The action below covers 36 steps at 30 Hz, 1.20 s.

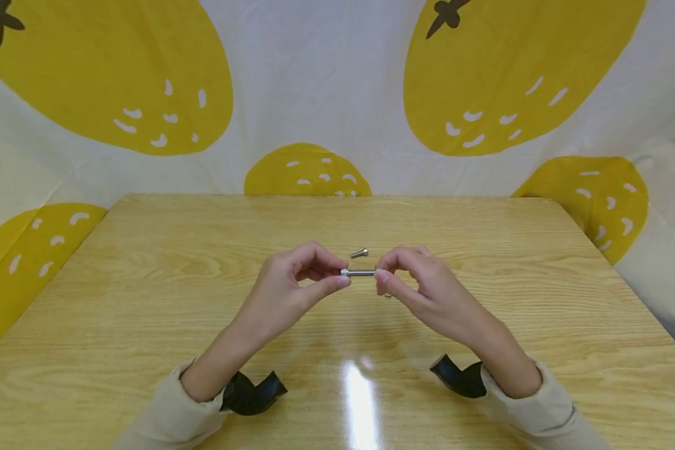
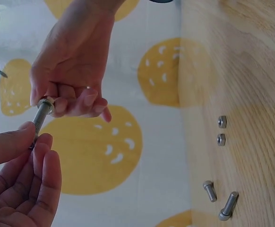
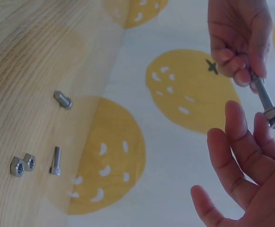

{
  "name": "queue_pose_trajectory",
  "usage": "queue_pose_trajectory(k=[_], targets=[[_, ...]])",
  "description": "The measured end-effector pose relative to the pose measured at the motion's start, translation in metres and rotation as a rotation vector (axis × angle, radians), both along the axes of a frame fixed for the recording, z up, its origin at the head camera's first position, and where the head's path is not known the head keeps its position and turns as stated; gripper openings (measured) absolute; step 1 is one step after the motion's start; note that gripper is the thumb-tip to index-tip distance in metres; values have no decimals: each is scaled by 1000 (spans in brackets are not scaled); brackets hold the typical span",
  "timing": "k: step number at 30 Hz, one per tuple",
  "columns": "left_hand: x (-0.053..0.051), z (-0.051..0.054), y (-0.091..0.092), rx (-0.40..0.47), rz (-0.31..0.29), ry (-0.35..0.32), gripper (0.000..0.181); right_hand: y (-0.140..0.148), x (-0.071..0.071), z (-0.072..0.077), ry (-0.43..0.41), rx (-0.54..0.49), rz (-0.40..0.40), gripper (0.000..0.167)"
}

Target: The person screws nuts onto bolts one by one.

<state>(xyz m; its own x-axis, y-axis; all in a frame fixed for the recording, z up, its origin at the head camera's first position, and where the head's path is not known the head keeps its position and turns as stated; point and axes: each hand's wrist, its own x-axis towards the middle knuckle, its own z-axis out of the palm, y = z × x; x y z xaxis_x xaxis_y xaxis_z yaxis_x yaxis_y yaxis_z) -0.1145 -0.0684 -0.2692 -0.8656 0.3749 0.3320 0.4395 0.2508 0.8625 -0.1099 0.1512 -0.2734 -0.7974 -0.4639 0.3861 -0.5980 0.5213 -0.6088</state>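
Head view high, forward-down at table (image 1: 174,281); wrist views close, sharing held bolt (image 2: 41,116).

Left hand (image 1: 281,281), right hand (image 1: 441,299) — twin pinches

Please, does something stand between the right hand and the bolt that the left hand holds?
Only the nut, which sits around the end of the bolt; the right hand pinches it there. Nothing else visible is in the way.

Bolt (image 1: 362,273) between left hand (image 1: 292,284) and right hand (image 1: 433,290), midway between table (image 1: 202,250) side edges; nut (image 3: 271,113) on right end. Loose bolt (image 1: 359,253) behind, toward far edge. Cloth (image 1: 315,94) beyond far edge.
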Motion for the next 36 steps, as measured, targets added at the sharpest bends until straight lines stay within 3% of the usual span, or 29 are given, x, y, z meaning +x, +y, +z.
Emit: queue_pose_trajectory(k=[5,7,10,14,19,27,33,36], targets=[[1,0,0,7,4,-7,13,-1,-1,-1,-16,-53,-32,29],[1,1,0,10,7,-18,12,1,-2,0,-10,-65,-31,25],[1,1,-1,7,10,-21,12,4,-1,2,-1,-69,-8,6],[0,0,0,7,6,-9,12,4,0,1,73,-72,38,27],[0,0,-1,9,1,-10,12,3,0,-1,160,-61,36,26],[1,2,-2,25,-29,-5,13,2,0,-1,108,-39,14,5],[3,1,-2,29,-34,-23,12,0,-1,-1,39,-28,-19,23],[2,1,-2,25,-24,-21,12,2,0,0,6,-18,-25,17]])
